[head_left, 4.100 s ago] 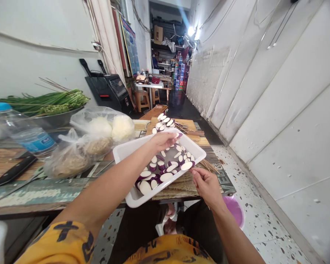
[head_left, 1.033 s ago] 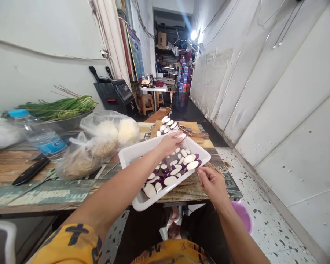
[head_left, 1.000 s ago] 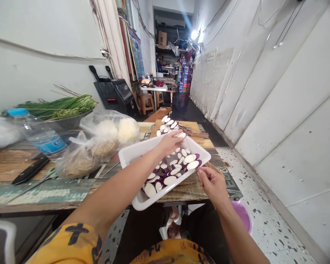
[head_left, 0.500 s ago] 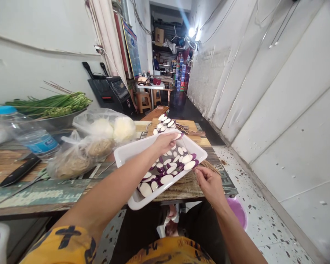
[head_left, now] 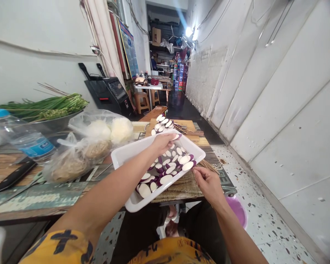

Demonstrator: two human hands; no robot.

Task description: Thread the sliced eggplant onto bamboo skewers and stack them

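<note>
Left hand (head_left: 163, 143) pinching eggplant slice (head_left: 177, 137), far edge of tray (head_left: 132, 147); right hand (head_left: 208, 184) gripping skewered slices (head_left: 187, 166), right corner.

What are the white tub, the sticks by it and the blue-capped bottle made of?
The white tub looks like smooth, slightly glossy plastic: rounded corners, even colour. The sticks seem bare wood or bamboo, thin and dull tan; I can't tell which. The bottle is probably clear, shiny plastic: see-through, with glints.
</note>
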